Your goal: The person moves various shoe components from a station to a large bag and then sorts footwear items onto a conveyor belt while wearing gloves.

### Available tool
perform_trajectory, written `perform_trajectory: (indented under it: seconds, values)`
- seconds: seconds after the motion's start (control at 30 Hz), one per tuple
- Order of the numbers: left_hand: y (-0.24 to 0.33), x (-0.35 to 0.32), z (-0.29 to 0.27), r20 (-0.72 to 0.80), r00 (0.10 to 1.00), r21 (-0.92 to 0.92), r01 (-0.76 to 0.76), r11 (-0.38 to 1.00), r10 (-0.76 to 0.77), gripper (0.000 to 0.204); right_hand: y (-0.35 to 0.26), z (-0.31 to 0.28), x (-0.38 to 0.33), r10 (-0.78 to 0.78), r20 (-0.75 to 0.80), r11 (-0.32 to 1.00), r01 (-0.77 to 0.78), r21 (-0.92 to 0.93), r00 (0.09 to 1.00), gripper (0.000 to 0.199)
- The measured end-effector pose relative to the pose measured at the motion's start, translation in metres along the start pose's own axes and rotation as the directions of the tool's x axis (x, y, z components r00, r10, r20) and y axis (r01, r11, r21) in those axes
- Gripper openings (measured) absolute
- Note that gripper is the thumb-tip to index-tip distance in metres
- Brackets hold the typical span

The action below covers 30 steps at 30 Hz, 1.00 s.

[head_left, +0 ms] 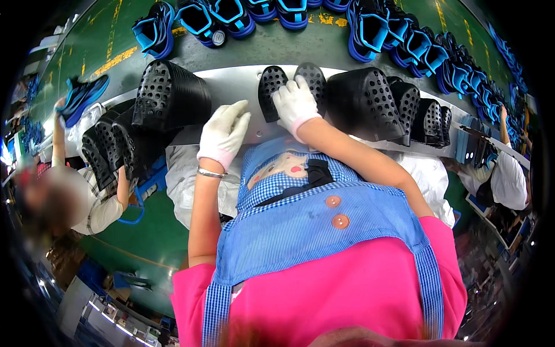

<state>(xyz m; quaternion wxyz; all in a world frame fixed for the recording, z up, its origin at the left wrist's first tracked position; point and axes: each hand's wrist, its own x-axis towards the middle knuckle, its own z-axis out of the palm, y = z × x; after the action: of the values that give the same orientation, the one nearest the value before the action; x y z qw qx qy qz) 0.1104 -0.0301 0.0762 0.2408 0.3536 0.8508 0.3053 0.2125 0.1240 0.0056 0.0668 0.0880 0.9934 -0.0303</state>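
Note:
A pair of perforated insoles lies on the metal ledge in front of me, a black left one (269, 92) and a greyer right one (313, 80). My right hand (296, 104), in a white glove, rests across them with its fingers spread out and pointing away from me; its palm side is hidden. My left hand (224, 130), gloved too, hovers over the near edge of the ledge, apart from the insoles. Its fingers are stretched and slightly bent, with nothing seen in them. A thick stack of black insoles (167, 95) stands left of it, and another stack (364, 104) right of my right hand.
Black-and-blue shoes (370, 32) line the green conveyor (254, 49) beyond the metal ledge (231, 87). More insole stacks (429, 120) stand farther right. At the left a co-worker's hand holds up a shoe (84, 99); another person (509, 179) is at the right. White bags (185, 182) hang below the ledge.

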Motion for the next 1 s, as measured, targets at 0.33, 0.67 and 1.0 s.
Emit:
perform_trajectory:
  seconds: [0.33,0.67,1.0]
  values:
    - [-0.01,-0.011,0.021,-0.034,0.998,0.012,0.052,0.999,-0.051,0.026,0.004,0.002,0.0,0.018,0.043,0.997,-0.021,0.072,0.999,0.036]
    - [-0.039,0.003,0.03,-0.096,0.959,-0.249,0.237,0.939,-0.267,0.033,0.009,-0.054,-0.015,-0.072,0.014,0.952,0.064,0.3,0.997,0.044]
    - [0.029,0.047,-0.034,0.402,0.9,-0.903,0.358,-0.237,-0.17,0.036,0.01,-0.128,0.001,-0.003,0.116,0.366,-0.106,0.925,0.993,0.057]
